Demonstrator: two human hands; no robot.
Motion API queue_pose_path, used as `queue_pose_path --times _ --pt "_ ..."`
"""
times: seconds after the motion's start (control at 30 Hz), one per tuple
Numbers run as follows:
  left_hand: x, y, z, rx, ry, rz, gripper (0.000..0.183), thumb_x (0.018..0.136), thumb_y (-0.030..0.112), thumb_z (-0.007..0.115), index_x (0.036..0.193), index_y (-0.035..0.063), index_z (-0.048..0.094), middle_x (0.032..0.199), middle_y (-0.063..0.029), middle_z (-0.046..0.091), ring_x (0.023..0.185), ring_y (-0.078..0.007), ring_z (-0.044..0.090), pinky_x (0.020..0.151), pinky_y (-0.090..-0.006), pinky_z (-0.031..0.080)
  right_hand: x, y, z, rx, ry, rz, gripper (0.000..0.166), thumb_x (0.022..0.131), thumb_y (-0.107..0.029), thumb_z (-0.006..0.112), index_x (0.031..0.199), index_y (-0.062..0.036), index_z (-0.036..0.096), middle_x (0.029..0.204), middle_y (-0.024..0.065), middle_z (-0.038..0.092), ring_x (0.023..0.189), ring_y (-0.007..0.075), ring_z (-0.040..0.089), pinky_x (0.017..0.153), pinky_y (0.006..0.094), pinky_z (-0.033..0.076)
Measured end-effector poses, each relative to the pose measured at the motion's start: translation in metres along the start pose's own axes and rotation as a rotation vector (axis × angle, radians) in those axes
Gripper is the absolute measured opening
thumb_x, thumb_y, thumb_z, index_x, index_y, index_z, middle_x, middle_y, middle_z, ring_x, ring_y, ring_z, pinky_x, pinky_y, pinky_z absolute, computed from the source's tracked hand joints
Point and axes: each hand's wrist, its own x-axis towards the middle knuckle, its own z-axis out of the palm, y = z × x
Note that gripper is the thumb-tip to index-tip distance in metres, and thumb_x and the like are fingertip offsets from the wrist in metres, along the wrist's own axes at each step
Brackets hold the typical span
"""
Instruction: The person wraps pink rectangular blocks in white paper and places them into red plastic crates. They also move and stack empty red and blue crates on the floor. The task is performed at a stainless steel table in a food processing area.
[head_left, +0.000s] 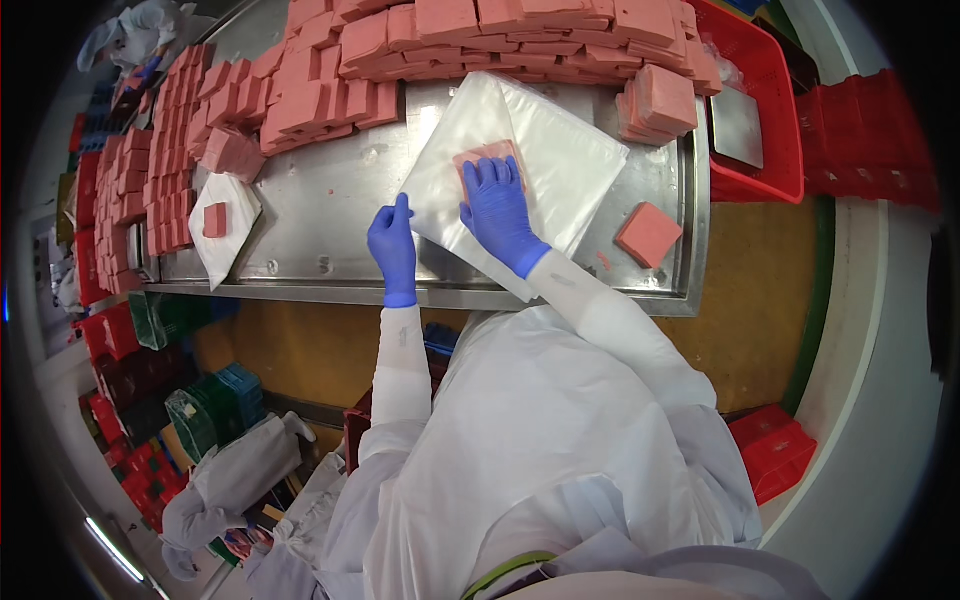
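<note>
My right hand (495, 206), in a blue glove, lies with its fingers together on a pink slab (511, 148) that seems to be inside or beneath clear plastic. Under it spreads a stack of clear plastic bags or sheets (574, 142) on the steel table (337, 217). At the left corner of that stack is my left hand (392, 236), also gloved, its index finger and thumb at the sheet's edge; whether it pinches the plastic is unclear. A pink block (649, 234) sits alone to the right of the plastic.
Piles of pink blocks (300, 105) line the table's far side and left. A small pink piece (215, 220) rests on a white sheet (225, 255). Right of the table stands a red crate (780, 112) with a metal plate (736, 127). Co-workers (240, 465) are at lower left.
</note>
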Motion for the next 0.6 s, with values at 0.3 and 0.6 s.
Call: queue_pose_path --times 0.3,0.6 --pt "-0.033 0.06 0.076 -0.15 -0.254 0.219 0.029 0.092 0.016 0.058 0.115 -0.0008 0.064 0.107 -0.0123 0.068 0.094 -0.0204 0.064 0.083 -0.0287 0.049 -0.008 0.026 -0.006 0.811 0.071 0.152 0.038 0.08 -0.01 0.063 0.115 0.0028 0.057 0.11 0.0209 0.058 0.105 0.0346 0.055 0.104 0.0417 0.039" --pt "-0.008 0.061 0.105 -0.205 -0.246 0.324 0.05 0.084 0.023 0.072 0.126 0.0029 0.055 0.111 -0.0143 0.061 0.099 -0.0223 0.062 0.083 -0.0335 0.051 0.015 0.082 0.006 0.566 0.25 0.329 0.028 0.073 -0.003 0.063 0.101 -0.0038 0.068 0.099 0.0134 0.063 0.096 0.0318 0.058 0.089 0.0378 0.046"
